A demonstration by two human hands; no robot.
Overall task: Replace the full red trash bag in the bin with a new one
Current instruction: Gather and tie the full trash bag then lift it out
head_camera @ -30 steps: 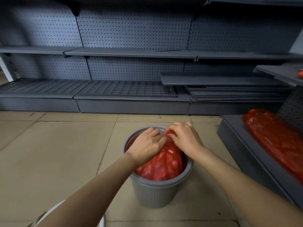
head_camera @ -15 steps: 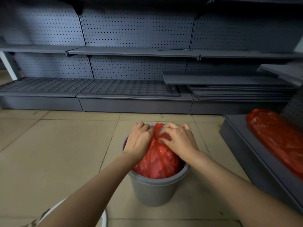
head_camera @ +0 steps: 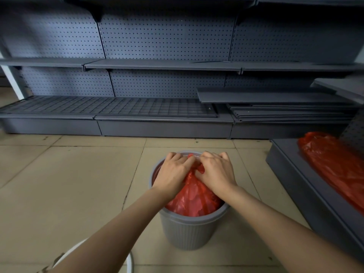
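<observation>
A grey ribbed bin (head_camera: pixel 187 231) stands on the tiled floor in front of me. A full red trash bag (head_camera: pixel 194 200) bulges out of its top. My left hand (head_camera: pixel 173 174) and my right hand (head_camera: pixel 216 172) sit side by side over the far rim, both gripping the gathered red plastic at the bag's top. The fingertips are buried in the plastic. A second red plastic bag (head_camera: pixel 334 164) lies flat on the low grey shelf base at the right.
Grey pegboard shelving (head_camera: pixel 157 64) runs along the back, with a wire-grid bottom shelf (head_camera: pixel 110 107) and stacked loose shelf boards (head_camera: pixel 285 111). A low shelf base (head_camera: pixel 307 192) stands close to the bin's right. A white round rim (head_camera: pixel 130 261) shows at the bottom left.
Both hands have shifted towards the bin's far rim and pulled the bag's top together there; the bag's neck now points away from me.
</observation>
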